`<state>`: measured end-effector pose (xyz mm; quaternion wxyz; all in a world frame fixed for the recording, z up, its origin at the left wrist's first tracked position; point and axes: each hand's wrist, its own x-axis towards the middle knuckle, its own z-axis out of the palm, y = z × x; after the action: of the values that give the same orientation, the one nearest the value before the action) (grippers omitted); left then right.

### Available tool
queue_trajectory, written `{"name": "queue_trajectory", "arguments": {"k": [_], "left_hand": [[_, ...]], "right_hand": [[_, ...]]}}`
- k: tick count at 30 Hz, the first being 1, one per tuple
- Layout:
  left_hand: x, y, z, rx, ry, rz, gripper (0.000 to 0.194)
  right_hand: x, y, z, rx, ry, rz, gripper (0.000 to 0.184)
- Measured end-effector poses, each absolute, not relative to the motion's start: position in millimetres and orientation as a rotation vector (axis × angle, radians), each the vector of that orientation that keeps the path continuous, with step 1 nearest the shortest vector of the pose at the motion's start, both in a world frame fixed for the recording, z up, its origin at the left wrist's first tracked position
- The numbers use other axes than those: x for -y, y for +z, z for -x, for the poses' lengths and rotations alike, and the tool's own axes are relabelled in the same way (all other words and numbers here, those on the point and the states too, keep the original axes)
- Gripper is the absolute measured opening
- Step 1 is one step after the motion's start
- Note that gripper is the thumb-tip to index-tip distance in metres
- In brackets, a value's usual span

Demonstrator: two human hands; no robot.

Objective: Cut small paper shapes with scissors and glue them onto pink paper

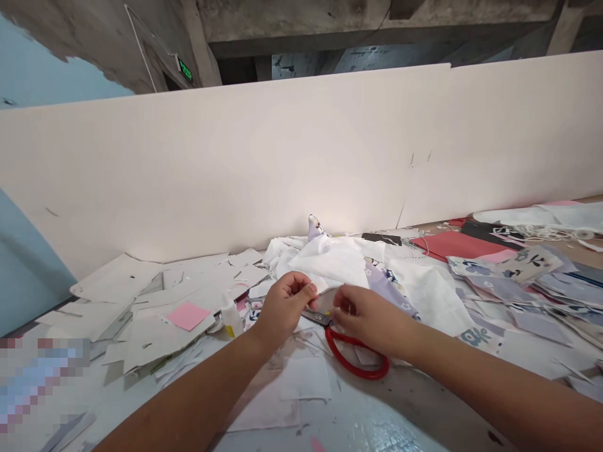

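White cloth pinched in the left hand, its bulk just beyond; right hand curled alongside, grip unclear.

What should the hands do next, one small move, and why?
Probably draw the white cloth taut at its edge: the left hand pinches it, the right hand is close by, and the red-handled scissors show no fingers in their handles.

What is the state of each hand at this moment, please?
Left hand: closed, pinching white cloth.
Right hand: curled near the cloth's edge; whether it grips cannot be told.
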<state>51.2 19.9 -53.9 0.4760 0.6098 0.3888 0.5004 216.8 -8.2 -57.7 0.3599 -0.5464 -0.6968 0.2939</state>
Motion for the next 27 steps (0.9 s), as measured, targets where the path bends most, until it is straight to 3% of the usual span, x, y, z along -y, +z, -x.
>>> {"name": "queue_trajectory", "arguments": {"k": [5,14,18,23,27], "left_hand": [[-20.5,-42.0,-47.9,-0.930,1.309,-1.391,0.016],[-13.7,-16.8,-41.8,-0.823,1.357,-1.200,0.017],[-9.8,-2.0,-35.6,-0.747,1.388,-1.172,0.018],[-2.2,7.7,-33.2,-0.737,1.396,-1.247,0.015],[5.3,2.6,-40.9,-0.852,1.241,-1.424,0.013]], "right_hand": [[9.5,-55.4,-226.2,1.997,0.633,1.631,0.031],[2.6,-52.2,-234.6,1.999,0.718,1.585,0.021],[2.7,-46.1,-235.8,1.913,1.058,1.469,0.014],[9.5,-36.8,-226.4,1.618,1.482,1.148,0.022],[15.3,-28.6,-217.8,1.201,1.532,0.811,0.017]]}}
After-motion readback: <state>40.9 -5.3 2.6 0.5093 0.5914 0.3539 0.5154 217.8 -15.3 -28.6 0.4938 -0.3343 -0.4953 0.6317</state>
